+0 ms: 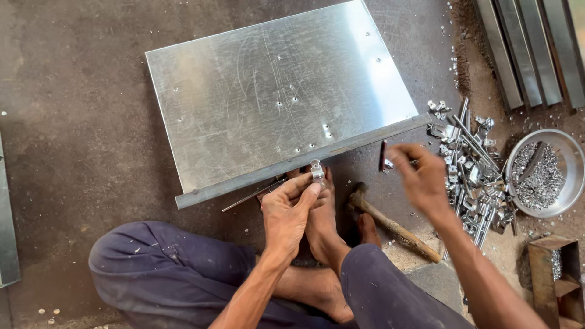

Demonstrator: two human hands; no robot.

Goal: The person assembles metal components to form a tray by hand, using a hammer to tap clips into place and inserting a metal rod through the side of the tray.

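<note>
While a small metal clip (316, 170) is pinched in the left hand (291, 210) at the steel sheet's (274, 97) folded edge, unfixed, something small is gripped by the blurred right hand (420, 176) beside the clip pile (478, 183).

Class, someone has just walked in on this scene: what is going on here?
A person sits cross-legged on a concrete floor with a metal sheet lying in front of them. The left hand pinches a small shiny metal clip at the sheet's near edge. The right hand, blurred, is over a pile of metal fittings, beside a bowl of small parts. A wooden-handled hammer lies by the feet.
</note>
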